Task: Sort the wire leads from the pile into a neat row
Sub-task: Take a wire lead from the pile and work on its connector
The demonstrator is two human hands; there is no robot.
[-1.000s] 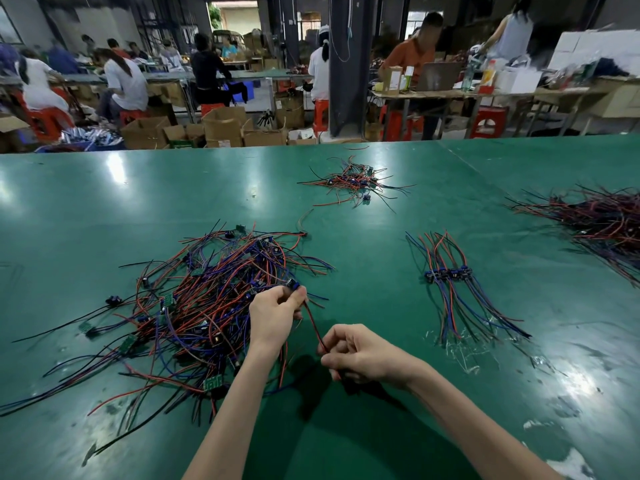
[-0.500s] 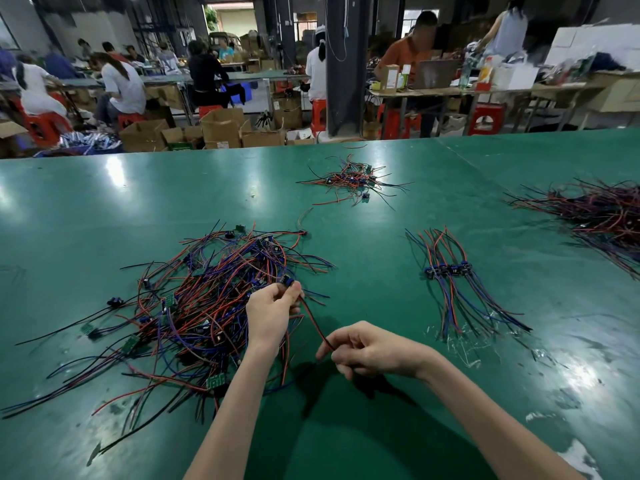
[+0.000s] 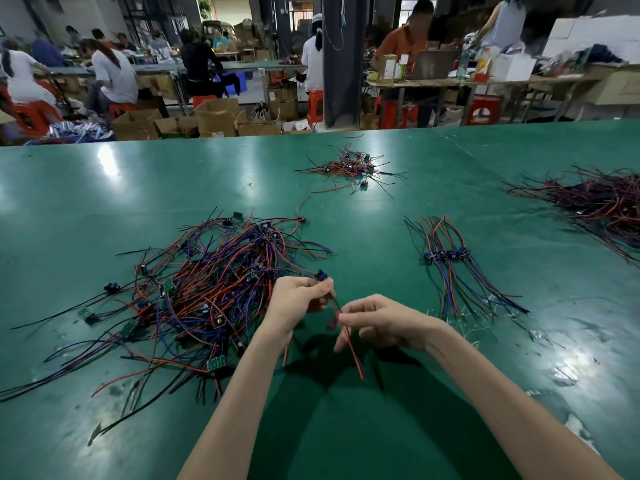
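While our left hand point(image 3: 298, 301) pinches the lead point(image 3: 356, 363) at its connector and our right hand point(image 3: 382, 323) pinches its slanting red tail, the row point(image 3: 446, 255) lies up-right of the nearer right hand, the pile point(image 3: 214, 289) just left of the left.

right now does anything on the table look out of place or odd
One stray lead lies alone between the big pile and the small far pile. Clear scraps litter the green table at the near ends of the sorted row. Nothing looks damaged.
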